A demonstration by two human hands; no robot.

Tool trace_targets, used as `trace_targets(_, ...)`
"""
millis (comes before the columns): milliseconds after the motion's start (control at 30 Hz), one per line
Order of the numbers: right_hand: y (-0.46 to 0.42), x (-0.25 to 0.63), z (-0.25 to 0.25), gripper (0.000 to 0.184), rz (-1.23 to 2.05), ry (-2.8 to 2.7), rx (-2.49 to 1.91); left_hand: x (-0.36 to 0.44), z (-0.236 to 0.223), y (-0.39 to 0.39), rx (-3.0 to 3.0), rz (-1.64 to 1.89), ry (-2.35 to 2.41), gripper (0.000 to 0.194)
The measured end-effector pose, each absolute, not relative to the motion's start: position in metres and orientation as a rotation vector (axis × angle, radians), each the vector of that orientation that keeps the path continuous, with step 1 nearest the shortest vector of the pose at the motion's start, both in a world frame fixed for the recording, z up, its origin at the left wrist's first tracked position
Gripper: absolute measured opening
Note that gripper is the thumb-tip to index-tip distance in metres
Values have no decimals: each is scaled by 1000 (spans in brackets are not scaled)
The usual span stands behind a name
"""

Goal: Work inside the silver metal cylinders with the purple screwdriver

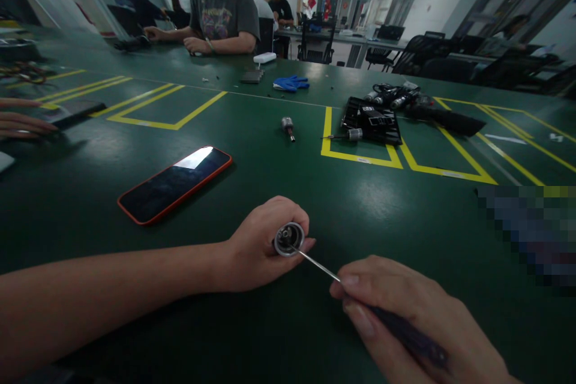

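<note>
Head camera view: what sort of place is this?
Probably a shared workshop or training room: a wide, smooth green table marked with yellow tape-like rectangular outlines, black office chairs beyond, and several people around tables.

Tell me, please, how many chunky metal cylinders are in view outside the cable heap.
3: a hollow cylinder in the left hand, a second cylinder on the table beyond, a third cylinder by the black items. Others may be hidden.
</note>
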State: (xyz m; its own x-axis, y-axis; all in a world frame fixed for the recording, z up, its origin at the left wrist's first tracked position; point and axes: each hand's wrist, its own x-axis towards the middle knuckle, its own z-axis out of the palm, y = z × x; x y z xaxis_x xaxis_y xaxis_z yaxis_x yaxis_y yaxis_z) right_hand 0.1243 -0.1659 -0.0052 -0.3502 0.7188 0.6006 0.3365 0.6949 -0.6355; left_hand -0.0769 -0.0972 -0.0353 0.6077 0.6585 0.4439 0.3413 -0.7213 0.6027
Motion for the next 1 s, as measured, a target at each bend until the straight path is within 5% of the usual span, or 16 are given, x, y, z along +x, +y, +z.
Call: trace_targets(1000, -163, 126, 2, 26, 461, -2051, -785, -77, -34, -96, 2394, 926, 812, 8)
